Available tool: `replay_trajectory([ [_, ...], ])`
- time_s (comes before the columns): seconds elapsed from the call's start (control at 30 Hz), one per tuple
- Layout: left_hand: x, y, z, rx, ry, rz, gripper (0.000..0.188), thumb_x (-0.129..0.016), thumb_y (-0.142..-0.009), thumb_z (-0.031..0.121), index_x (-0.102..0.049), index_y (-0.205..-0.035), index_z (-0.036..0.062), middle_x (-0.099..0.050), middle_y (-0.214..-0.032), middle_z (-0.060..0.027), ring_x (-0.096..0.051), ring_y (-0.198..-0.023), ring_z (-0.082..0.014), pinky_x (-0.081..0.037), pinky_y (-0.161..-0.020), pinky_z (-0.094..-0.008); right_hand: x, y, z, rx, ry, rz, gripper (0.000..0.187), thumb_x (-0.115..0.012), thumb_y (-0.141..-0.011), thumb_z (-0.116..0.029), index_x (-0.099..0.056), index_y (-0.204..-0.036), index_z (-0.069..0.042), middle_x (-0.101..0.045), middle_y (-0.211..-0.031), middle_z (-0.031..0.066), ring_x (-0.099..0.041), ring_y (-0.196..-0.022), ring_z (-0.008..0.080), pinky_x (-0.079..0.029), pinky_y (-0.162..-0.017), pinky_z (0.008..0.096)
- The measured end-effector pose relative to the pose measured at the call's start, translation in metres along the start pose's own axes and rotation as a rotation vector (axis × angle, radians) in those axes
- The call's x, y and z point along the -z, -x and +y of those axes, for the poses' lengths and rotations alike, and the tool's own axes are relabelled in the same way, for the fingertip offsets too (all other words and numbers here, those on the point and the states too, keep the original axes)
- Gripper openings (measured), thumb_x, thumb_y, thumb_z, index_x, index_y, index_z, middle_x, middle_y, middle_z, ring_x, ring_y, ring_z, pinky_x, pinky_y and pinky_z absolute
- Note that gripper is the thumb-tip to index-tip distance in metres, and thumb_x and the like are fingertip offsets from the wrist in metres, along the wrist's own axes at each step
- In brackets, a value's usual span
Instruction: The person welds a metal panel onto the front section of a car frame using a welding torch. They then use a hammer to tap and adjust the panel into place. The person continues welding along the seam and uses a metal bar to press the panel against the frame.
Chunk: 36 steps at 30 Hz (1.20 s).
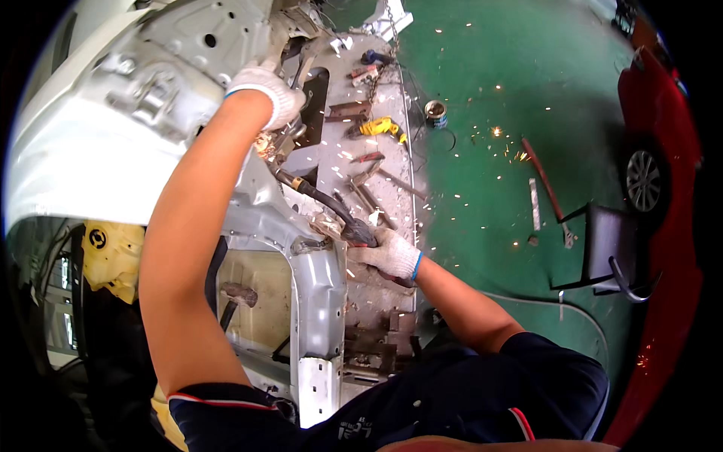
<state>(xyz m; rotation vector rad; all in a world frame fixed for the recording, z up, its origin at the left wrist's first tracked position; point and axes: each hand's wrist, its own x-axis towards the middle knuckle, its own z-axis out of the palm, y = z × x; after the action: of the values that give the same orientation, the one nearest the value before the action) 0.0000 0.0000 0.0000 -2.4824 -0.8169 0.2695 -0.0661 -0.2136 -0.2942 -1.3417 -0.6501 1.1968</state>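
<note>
My right hand (390,255), in a white glove with a blue cuff, is closed around the black handle of a welding torch (316,196). The torch's neck points up and left, and bright sparks (263,145) burst at its tip against the silver metal of the car body (260,200). Above the sparks, my gloved left hand (267,90) is closed at the edge of the bare metal panel (199,38). A slim metal tool or bar shows beside its fingers; what it grips is mostly hidden.
A steel bench (327,128) carries a yellow power drill (378,126), a hammer (369,173) and metal scraps. Another hammer (239,294) lies inside the car frame. On the green floor stand a can (435,113) and a chair (606,245); a red car (663,113) is at right.
</note>
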Motion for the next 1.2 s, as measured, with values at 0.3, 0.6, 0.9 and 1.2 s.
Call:
replay_trajectory([
  [0.3,-0.013,-0.012,-0.006,-0.353,-0.556,0.100,0.050,-0.042,-0.108,0.044,-0.069,-0.140,0.0161,-0.053,-0.161,-0.0109,-0.035,-0.157,-0.0329,-0.033,-0.127,-0.0457,-0.004,-0.008,0.063,0.072,-0.450,-0.131,0.044,-0.083,-0.094,-0.034,-0.071,-0.124,-0.004,-0.071,-0.097,-0.0009,-0.062,-0.080,0.0068,-0.055,-0.071,0.0273],
  [0.6,-0.021,-0.026,0.005,-0.366,-0.429,0.212,0.051,-0.049,-0.107,0.042,-0.063,-0.146,0.0135,-0.051,-0.161,-0.0168,-0.042,-0.152,-0.0385,-0.034,-0.126,-0.0468,-0.013,-0.043,0.056,0.016,-0.482,-0.289,0.043,-0.081,-0.096,-0.033,-0.070,-0.125,-0.003,-0.069,-0.085,0.0006,-0.060,-0.065,0.0067,-0.046,-0.055,0.0259],
  [0.9,-0.018,-0.028,0.000,-0.495,-0.528,0.231,0.040,-0.052,-0.107,0.037,-0.074,-0.129,0.0115,-0.066,-0.146,-0.0066,-0.050,-0.146,-0.0324,-0.037,-0.123,-0.0461,-0.015,-0.048,0.070,0.061,-0.426,-0.224,0.046,-0.081,-0.093,-0.040,-0.074,-0.116,0.000,-0.069,-0.079,0.0039,-0.062,-0.065,0.0085,-0.052,-0.059,0.0291],
  [1.2,-0.012,-0.038,-0.004,-0.489,-0.311,0.390,0.038,-0.060,-0.105,0.033,-0.072,-0.133,0.0107,-0.075,-0.121,-0.0105,-0.066,-0.120,-0.0345,-0.047,-0.109,-0.0476,-0.008,-0.060,0.039,0.049,-0.472,-0.314,0.038,-0.082,-0.096,-0.029,-0.073,-0.123,-0.005,-0.070,-0.086,-0.0009,-0.055,-0.063,0.0047,-0.043,-0.054,0.0247],
])
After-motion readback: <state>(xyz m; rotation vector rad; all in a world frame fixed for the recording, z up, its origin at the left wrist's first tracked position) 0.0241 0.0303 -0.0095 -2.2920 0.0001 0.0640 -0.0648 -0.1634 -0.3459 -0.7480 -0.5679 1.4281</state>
